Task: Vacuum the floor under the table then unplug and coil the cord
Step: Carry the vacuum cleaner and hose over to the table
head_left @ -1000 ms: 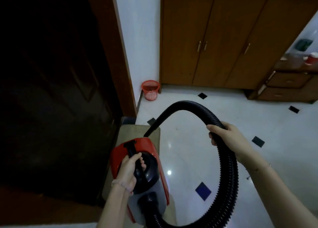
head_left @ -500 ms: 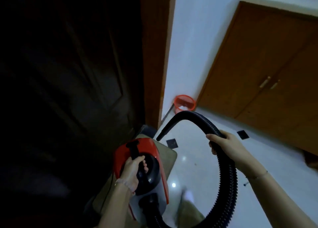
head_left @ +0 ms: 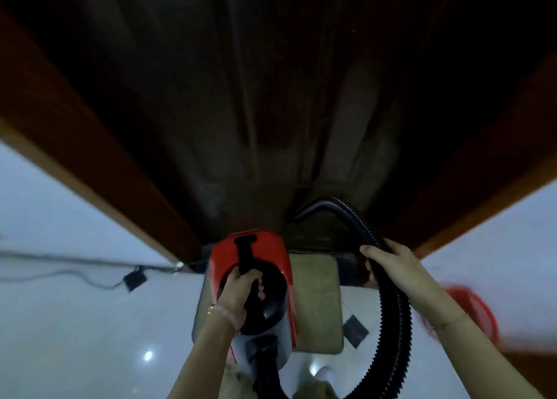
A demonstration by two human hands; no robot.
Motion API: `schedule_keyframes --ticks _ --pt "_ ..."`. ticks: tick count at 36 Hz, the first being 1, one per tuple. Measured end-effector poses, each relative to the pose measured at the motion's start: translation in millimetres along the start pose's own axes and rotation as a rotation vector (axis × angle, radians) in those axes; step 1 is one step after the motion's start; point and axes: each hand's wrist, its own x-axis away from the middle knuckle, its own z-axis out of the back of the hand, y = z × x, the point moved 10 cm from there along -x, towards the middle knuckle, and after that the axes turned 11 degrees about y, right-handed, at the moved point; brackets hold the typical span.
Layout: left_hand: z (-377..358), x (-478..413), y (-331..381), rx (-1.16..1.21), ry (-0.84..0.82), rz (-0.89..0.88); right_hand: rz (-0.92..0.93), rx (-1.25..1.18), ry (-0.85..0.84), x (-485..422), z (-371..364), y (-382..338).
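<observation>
Left hand [head_left: 241,290] low centre, fingers curled tight round vacuum handle [head_left: 245,248], back of hand up. Left forearm rises from bottom edge, beaded bracelet [head_left: 221,312] on wrist. Right hand [head_left: 391,266] off to side, slightly higher in view, wrapped round hose [head_left: 391,323]. Right forearm angles in from bottom-right corner, thin band [head_left: 449,322] on wrist.

Beyond the fingers [head_left: 260,291] of the left hand [head_left: 238,296] the doorway [head_left: 271,97] is nearly black, its detail hard to make out. The floor [head_left: 75,323] is brighter, with a glare spot below and left of those fingers reflecting light from above. The vacuum [head_left: 271,254] and hose [head_left: 391,323] read fairly sharp. Right of the right hand [head_left: 394,266], what is probably a red basket [head_left: 473,311] smears with motion blur. The door frame [head_left: 90,145] bows at the edges.
</observation>
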Motion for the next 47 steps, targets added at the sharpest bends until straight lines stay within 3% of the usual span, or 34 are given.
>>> schedule_keyframes --ticks 6,19,27,47 --pt "26 44 -38 0.237 0.177 -0.006 0.050 0.111 -0.303 -8 -36 -15" --pt "91 154 -159 0.424 0.418 -0.042 0.176 0.380 -0.651 94 -74 14" --pt "106 237 -274 0.502 0.468 -0.029 0.285 0.500 -0.716 179 -37 84" --pt "85 390 -502 0.644 0.727 0.098 0.245 0.508 -0.901 306 58 222"
